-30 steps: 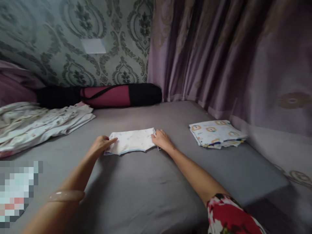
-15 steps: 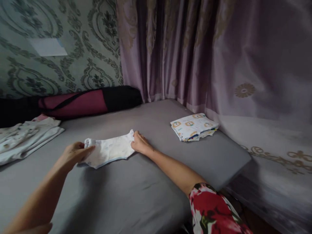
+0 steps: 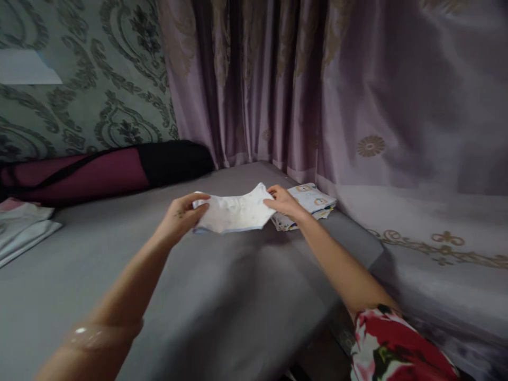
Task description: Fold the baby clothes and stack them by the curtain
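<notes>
A small folded white garment (image 3: 235, 211) with a pale blue edge is stretched between my two hands above the bed. My left hand (image 3: 186, 212) pinches its left end, thumb on the near side. On the other end, the fingers and thumb of my right hand (image 3: 283, 202) are closed at the upper right corner. Just behind my right hand lies a stack of folded printed cloths (image 3: 307, 201), white with orange and yellow patterns, partly hidden by the hand and garment.
The bed has a grey sheet (image 3: 119, 254). At the left edge lies a pile of light clothes (image 3: 27, 233). A long black and maroon bag (image 3: 99, 172) rests along the patterned wall. Purple curtains (image 3: 246, 95) hang behind the bed and along its right side.
Both hands have lifted the white garment and carried it right, close to the printed stack. The view has turned somewhat to the right.
</notes>
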Motion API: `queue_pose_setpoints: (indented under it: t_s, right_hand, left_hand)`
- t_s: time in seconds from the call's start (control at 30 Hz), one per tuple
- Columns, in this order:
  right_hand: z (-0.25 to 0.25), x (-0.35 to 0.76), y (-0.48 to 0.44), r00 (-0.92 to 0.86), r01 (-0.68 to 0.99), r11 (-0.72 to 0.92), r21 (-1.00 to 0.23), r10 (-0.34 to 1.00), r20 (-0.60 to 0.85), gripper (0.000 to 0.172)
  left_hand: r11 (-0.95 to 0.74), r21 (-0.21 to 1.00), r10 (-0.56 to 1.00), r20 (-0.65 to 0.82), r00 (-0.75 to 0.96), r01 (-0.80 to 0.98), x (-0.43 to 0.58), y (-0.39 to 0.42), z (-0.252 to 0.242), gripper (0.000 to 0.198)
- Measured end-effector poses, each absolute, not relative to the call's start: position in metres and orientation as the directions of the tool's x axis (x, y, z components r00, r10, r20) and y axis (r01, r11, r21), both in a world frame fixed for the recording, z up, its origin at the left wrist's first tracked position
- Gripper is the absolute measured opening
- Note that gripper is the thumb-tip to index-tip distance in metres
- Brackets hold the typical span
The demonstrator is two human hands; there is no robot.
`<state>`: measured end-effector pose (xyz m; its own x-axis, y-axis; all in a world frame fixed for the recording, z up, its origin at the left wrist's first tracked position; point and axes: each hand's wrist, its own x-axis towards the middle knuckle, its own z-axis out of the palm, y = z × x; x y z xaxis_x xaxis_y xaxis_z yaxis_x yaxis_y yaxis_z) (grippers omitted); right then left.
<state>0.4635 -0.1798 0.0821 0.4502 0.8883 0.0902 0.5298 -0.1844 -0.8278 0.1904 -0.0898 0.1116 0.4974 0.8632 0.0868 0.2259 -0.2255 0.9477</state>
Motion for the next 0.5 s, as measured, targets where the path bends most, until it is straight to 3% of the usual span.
queue_pose_setpoints:
  t_s: [0.2, 0.4, 0.5]
  right_hand:
    - [0.111, 0.561, -0.207, 0.622, 0.582, -0.311, -0.751, 0.765, 0.166, 0.032]
    - [0.119, 0.635, -0.211, 0.704, 0.669, -0.552, -0.497, 0.685, 0.188, 0.036]
    - [0.121, 0.656, -0.212, 0.713, 0.673, -0.600, -0.433, 0.682, 0.163, 0.037]
  left_hand:
    - [-0.200, 0.979, 0.842, 0.147, 0.519, 0.048, 0.299, -0.098, 0.090, 0.034]
    - [-0.040, 0.999, 0.803, 0.042, 0.595, -0.017, 0.380, -0.122, 0.074, 0.041]
    - [0.035, 0.999, 0.798, -0.009, 0.602, -0.031, 0.408, -0.133, 0.064, 0.042]
